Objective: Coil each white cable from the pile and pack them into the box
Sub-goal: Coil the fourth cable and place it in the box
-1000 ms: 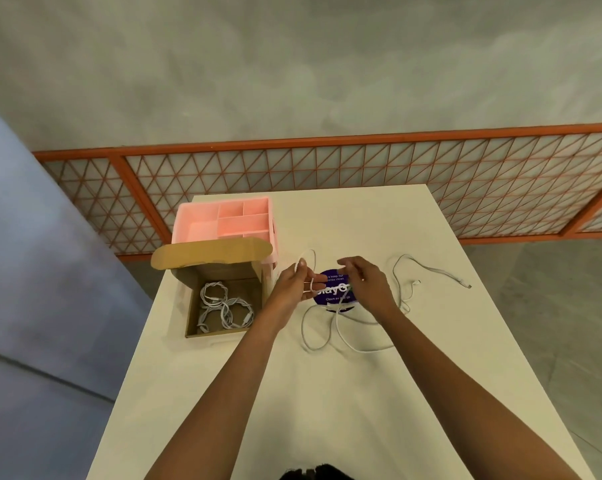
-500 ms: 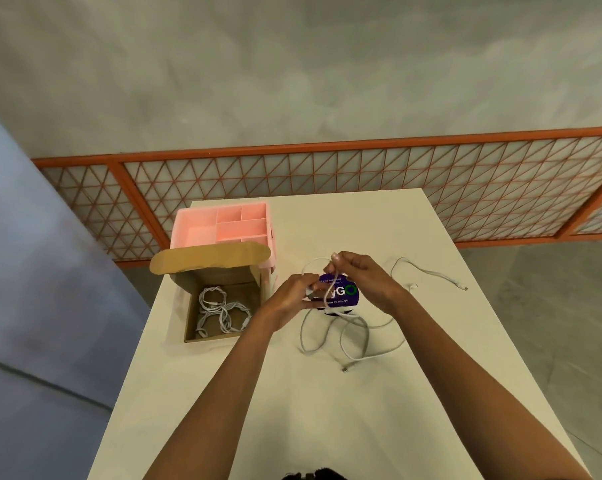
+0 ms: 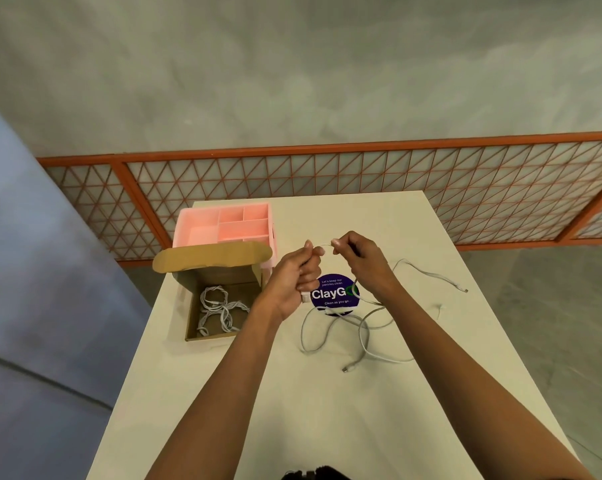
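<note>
The light is soft, even and moderately bright, and its source is not in view. The pale worktop point(image 3: 327, 410) shows no glare. Shadows are faint: the inside of the box point(image 3: 220, 306) is a little darker under its near wall, and the arms cast almost none. Print on the sticker point(image 3: 332, 294) reads sharp. The left hand point(image 3: 298, 271) and right hand point(image 3: 362, 261) are slightly soft, and the thin cable point(image 3: 322, 244) between their fingers nearly washes out. Wide-angle distortion splays the worktop's edges and tilts the railing point(image 3: 327, 147) at the corners.
</note>
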